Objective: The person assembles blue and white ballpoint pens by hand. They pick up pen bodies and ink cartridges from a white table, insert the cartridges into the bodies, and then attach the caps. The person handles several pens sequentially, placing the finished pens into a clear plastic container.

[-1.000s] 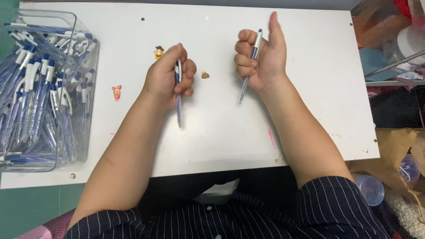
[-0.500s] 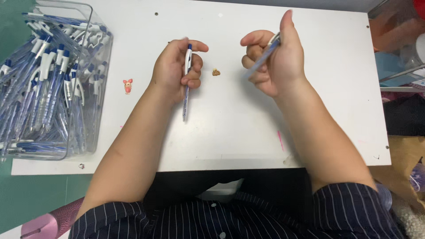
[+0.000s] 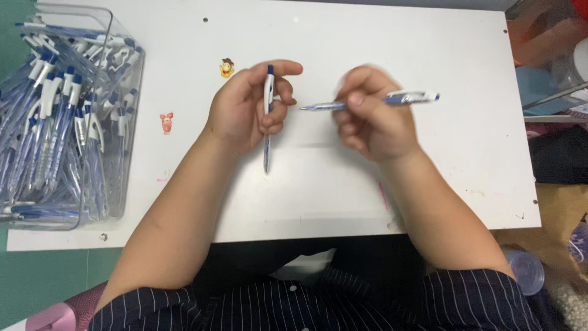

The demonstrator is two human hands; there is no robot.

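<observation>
A white table (image 3: 429, 171) holds a clear bin (image 3: 116, 184) of pens. Since 0.5 s ago, the right hand (image 3: 370, 119) has turned its gripped pen (image 3: 392, 100) from upright to level; the left hand (image 3: 245, 110) stays clamped on 1 upright pen (image 3: 268, 116).

Bright, even overhead light, no hard directional source visible. White table (image 3: 367, 37) is near blown out, surface detail mostly lost. Shadows soft and short: faint grey one under the left hand (image 3: 248, 107), another below the right hand (image 3: 370, 119). Right hand is motion-blurred, fingers smeared at the knuckles; the pen (image 3: 373, 101) it holds is soft along its length, too. Left hand and its upright pen (image 3: 267, 119) are sharp. Mild glare on the walls of the clear plastic bin (image 3: 131, 79), pens inside stay readable. Right-edge clutter slightly soft and darker. Lap area is underexposed, the striped cloth barely resolved. Little edge distortion.
</observation>
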